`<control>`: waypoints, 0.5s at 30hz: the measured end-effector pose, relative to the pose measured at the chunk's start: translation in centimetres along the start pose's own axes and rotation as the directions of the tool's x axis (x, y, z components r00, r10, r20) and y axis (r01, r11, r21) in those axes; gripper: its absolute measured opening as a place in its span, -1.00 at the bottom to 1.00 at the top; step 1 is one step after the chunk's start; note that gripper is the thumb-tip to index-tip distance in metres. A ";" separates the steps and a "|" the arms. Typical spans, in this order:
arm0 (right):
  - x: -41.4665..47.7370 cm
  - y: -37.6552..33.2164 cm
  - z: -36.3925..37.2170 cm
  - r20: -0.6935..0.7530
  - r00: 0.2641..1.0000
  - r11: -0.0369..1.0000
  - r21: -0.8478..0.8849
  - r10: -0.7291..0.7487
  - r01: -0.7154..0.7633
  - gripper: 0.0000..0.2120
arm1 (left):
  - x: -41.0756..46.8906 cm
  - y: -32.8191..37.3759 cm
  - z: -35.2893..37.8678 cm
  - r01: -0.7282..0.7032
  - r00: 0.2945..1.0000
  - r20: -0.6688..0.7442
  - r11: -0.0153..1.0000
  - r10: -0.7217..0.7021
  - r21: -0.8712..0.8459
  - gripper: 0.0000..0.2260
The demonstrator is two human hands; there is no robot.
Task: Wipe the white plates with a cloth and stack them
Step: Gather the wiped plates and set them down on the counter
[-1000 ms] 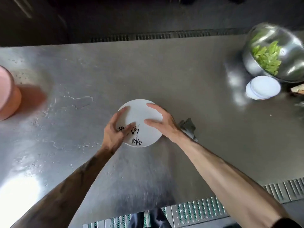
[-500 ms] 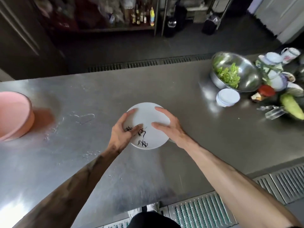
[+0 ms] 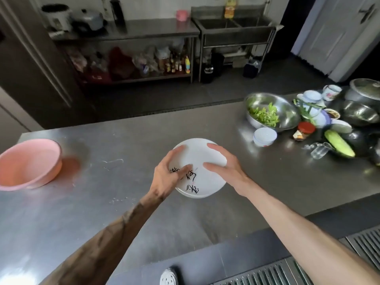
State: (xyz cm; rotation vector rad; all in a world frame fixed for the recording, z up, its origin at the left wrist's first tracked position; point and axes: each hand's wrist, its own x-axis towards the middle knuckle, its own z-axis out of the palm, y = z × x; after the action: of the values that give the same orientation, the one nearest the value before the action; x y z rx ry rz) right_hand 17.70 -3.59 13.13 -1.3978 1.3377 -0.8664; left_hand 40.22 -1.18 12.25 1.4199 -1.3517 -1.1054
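Observation:
A white plate (image 3: 197, 155) with black brush writing sits at the middle of the steel counter (image 3: 133, 128), on top of a second white plate (image 3: 202, 194) whose rim shows below it. My left hand (image 3: 167, 174) holds the top plate's left rim, thumb lying on the written face. My right hand (image 3: 224, 167) holds the right rim, with index finger and thumb spread over the top. No cloth is visible.
A pink basin (image 3: 28, 163) stands at the counter's left end. At the right are a steel bowl of greens (image 3: 271, 114), a small white bowl (image 3: 264, 136), a red-lidded jar (image 3: 304, 130), a cucumber (image 3: 339, 142), cups and pots. Water drops lie left of the plates.
My head has tilted up, bringing the far kitchen into view. Both hands stay on the plate in much the same hold. The dark cloth seen by my right wrist 1.0 s ago is out of sight.

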 end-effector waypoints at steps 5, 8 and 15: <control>-2.9 1.6 -2.8 0.064 0.998 1.000 0.027 -0.008 0.006 -0.44 | -3.8 1.1 3.3 0.018 0.999 -0.044 0.999 -0.016 0.043 -0.50; -4.9 2.7 -5.4 0.118 0.993 0.999 0.038 -0.024 0.019 -0.43 | -6.6 1.8 6.5 0.032 0.995 -0.093 0.998 -0.027 0.054 -0.49; -11.5 5.7 -11.1 0.179 0.983 0.999 0.028 -0.044 0.040 -0.43 | -14.0 2.7 14.1 0.073 0.984 -0.167 0.994 -0.059 0.078 -0.46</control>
State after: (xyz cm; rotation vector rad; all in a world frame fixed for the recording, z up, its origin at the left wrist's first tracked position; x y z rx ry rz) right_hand 3.97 6.26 12.10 -1.4533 1.1613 -0.7624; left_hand 25.58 12.50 12.11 1.5911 -1.2536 -0.9600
